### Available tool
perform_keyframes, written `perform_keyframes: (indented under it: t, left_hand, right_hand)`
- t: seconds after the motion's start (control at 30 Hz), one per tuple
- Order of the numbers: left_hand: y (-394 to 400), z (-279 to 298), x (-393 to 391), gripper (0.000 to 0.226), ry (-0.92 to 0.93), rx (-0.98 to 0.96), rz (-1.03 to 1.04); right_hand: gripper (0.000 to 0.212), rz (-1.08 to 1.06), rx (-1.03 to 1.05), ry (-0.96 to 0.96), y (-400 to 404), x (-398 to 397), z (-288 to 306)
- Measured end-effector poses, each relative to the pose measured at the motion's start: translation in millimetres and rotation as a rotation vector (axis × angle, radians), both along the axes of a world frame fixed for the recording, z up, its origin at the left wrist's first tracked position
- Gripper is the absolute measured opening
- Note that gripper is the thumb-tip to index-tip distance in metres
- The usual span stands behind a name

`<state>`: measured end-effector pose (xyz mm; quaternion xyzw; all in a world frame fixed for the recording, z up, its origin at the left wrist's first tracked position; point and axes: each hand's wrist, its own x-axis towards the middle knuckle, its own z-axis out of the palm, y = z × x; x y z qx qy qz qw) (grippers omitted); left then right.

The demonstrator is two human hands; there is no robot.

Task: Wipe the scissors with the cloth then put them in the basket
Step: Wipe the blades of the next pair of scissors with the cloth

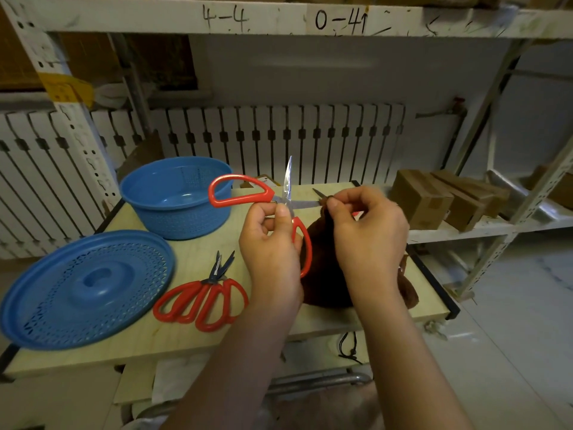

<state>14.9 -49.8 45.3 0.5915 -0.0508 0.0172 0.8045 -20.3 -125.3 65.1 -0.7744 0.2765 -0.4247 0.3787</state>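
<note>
Left hand point(273, 240) gripping open scissors point(248, 193), right hand point(366, 231) pinching cloth point(322, 274) over half-hidden blade

Two handwritten black marks stand on the front edge of the white shelf beam point(279, 18) across the top: "4-4" toward the left and "0-41" toward the right. No other writing is legible.
</note>
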Motion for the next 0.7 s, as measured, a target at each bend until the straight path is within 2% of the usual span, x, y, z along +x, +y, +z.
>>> perform_keyframes:
  t: [0.1,0.2,0.33,0.47,0.7]
  left_hand:
    - [-4.5,1.0,-0.7,0.017,-0.021,0.029,0.016]
    - [-3.2,0.6,-0.5,0.019,-0.015,0.032,-0.005]
    - [4.9,1.9,3.0,0.017,0.018,0.033,-0.008]
    - [14.4,9.7,13.0,0.015,0.018,0.069,-0.08]
    - [35.9,22.0,34.4,0.018,-0.01,0.288,-0.176]
  right_hand:
    - [0.004,-0.012,-0.101,0.028,5.7,1.0,-5.1]
    - [0.002,-0.024,-0.132,0.041,1.4,2.3,-8.8]
    - [0.007,-0.025,-0.029,0.065,-14.2,0.1,-9.2]
    - [0.007,0.09,0.105,-0.072,-23.5,-7.8,-5.3]
    - [0.011,0.202,0.132,-0.006,-34.1,-12.4,3.1]
